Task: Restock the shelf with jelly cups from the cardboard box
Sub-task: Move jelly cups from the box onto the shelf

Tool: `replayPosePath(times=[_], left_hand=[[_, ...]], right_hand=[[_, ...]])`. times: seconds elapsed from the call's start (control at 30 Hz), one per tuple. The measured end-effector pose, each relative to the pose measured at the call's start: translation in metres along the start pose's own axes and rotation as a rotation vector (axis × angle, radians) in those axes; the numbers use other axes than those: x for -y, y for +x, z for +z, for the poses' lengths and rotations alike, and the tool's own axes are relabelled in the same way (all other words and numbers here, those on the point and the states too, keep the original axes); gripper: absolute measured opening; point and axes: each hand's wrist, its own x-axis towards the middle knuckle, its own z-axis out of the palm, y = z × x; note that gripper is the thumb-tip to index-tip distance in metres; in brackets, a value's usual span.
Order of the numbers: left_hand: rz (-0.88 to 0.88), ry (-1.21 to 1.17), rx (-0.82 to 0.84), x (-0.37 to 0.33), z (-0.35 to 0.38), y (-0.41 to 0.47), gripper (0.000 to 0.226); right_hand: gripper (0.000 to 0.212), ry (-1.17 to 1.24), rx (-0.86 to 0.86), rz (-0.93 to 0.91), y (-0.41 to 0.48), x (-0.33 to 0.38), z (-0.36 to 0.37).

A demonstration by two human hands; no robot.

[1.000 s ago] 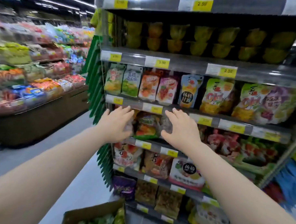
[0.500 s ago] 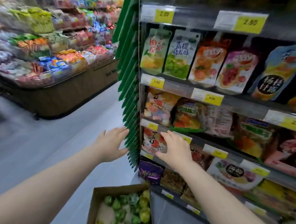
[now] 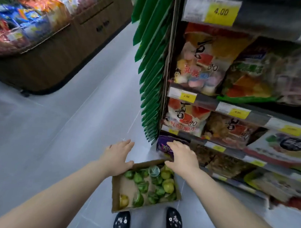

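A shallow cardboard box [image 3: 116,194] lies on the floor in front of my feet. It holds several green and yellow jelly cups [image 3: 162,181], mostly on its right side. My left hand [image 3: 118,157] hovers over the box's far left corner, fingers straight and spread, holding nothing. My right hand [image 3: 183,157] hovers over the far right corner, also open and empty. The shelf [image 3: 206,102] with price tags and bagged snacks rises to the right of the box.
A purple snack bag [image 3: 164,143] sits on the lowest shelf just behind my right hand. Green hanging packets [image 3: 153,66] line the shelf's end. A brown display island [image 3: 63,42] with snacks stands across the grey aisle floor. My dark shoes [image 3: 122,222] stand by the box.
Both hands have come down from the middle shelves to just above the box. The view has tilted downward, so the whole box and my feet now show.
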Motion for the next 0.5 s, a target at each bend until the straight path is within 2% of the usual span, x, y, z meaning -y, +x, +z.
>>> replayPosePath(times=[0.23, 0.5], left_hand=[[0.076, -0.04, 0.146, 0.028, 0.127, 0.069, 0.074], [0.122, -0.067, 0.231, 0.021, 0.309, 0.162, 0.074]], right_hand=[[0.063, 0.101, 0.071, 0.149, 0.037, -0.018, 0.141], [0.06, 0.205, 0.148, 0.288, 0.086, -0.083, 0.32]])
